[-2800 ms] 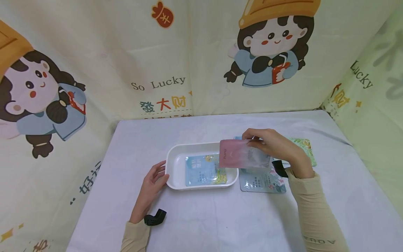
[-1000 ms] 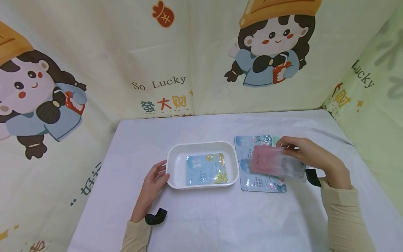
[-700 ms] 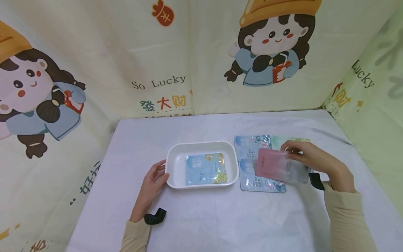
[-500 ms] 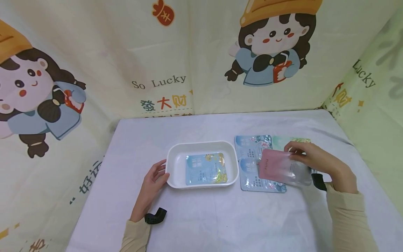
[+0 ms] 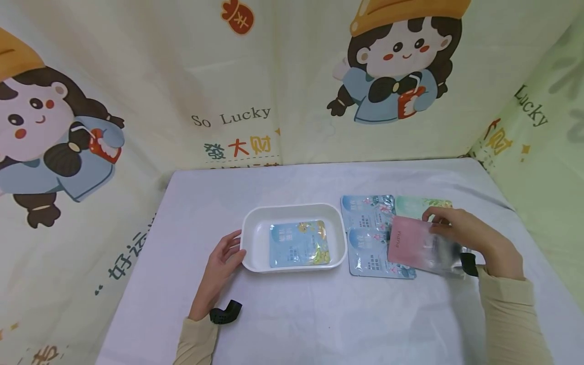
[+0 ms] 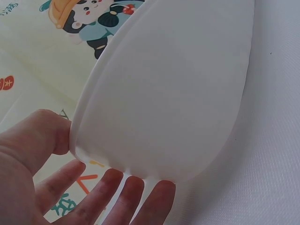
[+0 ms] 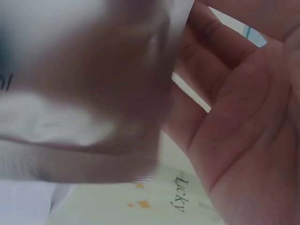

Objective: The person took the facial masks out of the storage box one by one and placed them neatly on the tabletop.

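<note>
My right hand (image 5: 470,233) pinches a pink and silver sachet (image 5: 412,245) by its upper edge, over the right part of the table. Its silver end fills much of the right wrist view, blurred and close. Partly under the pink sachet lies a blue flowered sachet (image 5: 371,256); another blue sachet (image 5: 365,210) and a green one (image 5: 412,207) lie behind. My left hand (image 5: 222,266) holds the left end of a white tray (image 5: 255,261), thumb at the rim and fingertips against the outer wall (image 6: 164,103). Inside the tray is a light blue sachet with yellow print (image 5: 298,243).
White cloth covers the table (image 5: 292,314). A printed curtain (image 5: 301,91) hangs close behind it and at both sides. The flat sachets lie just right of the tray.
My right hand has carried the pink sachet rightward from over the tray's right end to over the flat sachets, uncovering the tray's sachet. The left hand and tray have stayed put.
</note>
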A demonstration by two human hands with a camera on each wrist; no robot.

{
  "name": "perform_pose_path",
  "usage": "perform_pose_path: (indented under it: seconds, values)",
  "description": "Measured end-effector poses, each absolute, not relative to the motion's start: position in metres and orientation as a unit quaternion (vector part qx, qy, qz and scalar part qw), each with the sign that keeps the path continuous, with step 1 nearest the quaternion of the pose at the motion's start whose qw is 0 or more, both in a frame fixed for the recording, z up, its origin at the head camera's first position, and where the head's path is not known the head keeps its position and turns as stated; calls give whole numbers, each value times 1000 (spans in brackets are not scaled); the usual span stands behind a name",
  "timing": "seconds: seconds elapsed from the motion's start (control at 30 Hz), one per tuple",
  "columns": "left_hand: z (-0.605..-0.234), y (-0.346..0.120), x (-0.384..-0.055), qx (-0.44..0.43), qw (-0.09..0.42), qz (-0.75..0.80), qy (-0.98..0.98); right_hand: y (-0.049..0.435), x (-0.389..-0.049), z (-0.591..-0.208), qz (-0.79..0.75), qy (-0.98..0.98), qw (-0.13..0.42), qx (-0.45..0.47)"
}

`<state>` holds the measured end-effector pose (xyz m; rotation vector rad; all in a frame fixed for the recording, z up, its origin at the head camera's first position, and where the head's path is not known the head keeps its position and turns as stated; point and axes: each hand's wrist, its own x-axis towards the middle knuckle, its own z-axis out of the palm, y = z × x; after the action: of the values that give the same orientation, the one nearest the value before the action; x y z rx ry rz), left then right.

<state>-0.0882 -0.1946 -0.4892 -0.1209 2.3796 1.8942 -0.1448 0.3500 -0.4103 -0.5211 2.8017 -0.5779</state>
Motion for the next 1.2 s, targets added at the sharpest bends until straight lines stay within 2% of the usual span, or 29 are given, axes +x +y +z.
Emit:
perform_pose_path:
  seconds: [0.27, 1.2]
  values:
    - [-492, -195, -88, -41, 43, 614, 787, 358, -149, -423, -184, 960, 142, -158]
    - [-491, -195, -89, -35, 46, 623, 780, 370, -160, -451, -186, 955, 153, -173]
